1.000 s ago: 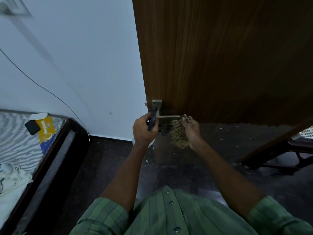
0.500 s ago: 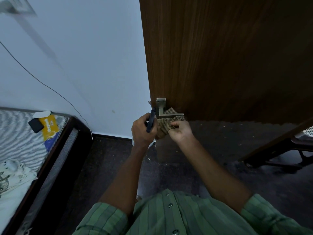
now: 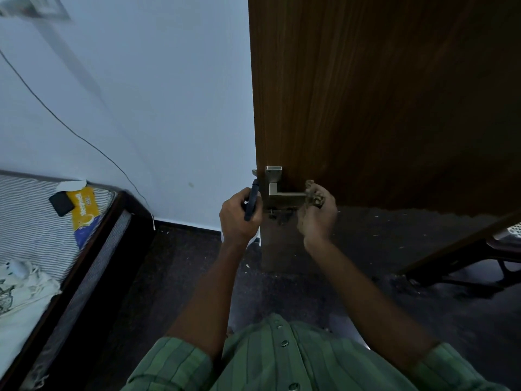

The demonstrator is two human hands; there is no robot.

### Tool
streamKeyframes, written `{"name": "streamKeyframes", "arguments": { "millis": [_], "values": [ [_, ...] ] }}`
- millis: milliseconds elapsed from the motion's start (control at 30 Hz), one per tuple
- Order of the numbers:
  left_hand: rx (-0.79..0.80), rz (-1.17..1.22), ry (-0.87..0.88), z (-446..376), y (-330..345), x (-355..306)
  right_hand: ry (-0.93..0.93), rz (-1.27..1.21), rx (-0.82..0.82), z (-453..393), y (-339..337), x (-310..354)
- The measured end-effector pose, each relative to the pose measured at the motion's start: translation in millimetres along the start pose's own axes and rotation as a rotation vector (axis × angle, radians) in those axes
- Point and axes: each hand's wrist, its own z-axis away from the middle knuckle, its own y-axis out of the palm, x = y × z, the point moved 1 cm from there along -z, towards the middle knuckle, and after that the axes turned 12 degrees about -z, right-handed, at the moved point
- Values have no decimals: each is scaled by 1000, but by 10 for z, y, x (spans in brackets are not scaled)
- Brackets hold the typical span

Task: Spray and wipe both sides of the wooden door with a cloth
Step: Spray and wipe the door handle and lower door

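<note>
The left hand is clenched round a dark spray trigger, its white bottle mostly hidden behind the hand, and it is held just off the door's edge, probably parked there so the spray is ready without getting in the way. The right hand grips a bunched brownish cloth against the free end of the metal lever handle; the blur makes it hard to say whether the cloth wraps the lever or only presses on it. Working the hardware at this height suits a cloth balled small. The wooden door stands open, its near face turned to the person, its edge beside the white wall. To the left lies a bed with a striped mattress, carrying a yellow packet.
</note>
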Motion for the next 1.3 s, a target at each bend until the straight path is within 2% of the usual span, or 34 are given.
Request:
{"name": "streamKeyframes", "arguments": {
  "millis": [67,100,200,300,400,667,800,967,1067,1133,1167,1233,1267,1300],
  "values": [
    [-19,-8,1,-8,-31,-7,-456,356,152,33,-25,-38],
    [-33,-13,0,-11,-55,-18,-626,428,214,36,-22,-53],
    [-80,-16,-14,-44,-116,2,-1021,526,455,-15,164,-40],
    [-97,-17,-32,-42,-138,40,-1353,898,600,-207,323,-281],
    [-89,-14,-17,-22,-171,52,-1528,1295,647,-378,247,-527],
    [-61,-13,-16,-54,-171,119,-1804,1529,744,-456,412,-384],
    [-28,9,-3,-105,-171,132,-1755,1536,793,-333,641,-498],
    [25,22,106,-176,-281,169,-1613,1607,871,-164,787,-375],
    [15,-1,119,-278,-349,238,-1615,1462,886,-18,755,-473],
    [16,-18,125,-364,-392,325,-1474,1370,870,167,738,-674],
    [22,-18,134,-402,-419,363,-1346,1300,825,262,733,-774],
    [24,0,159,-460,-487,409,-990,1069,664,412,698,-899],
    [24,6,170,-476,-518,428,-870,938,555,460,676,-912],
    [29,8,178,-486,-546,452,-836,849,455,494,673,-907]
  ]
}}
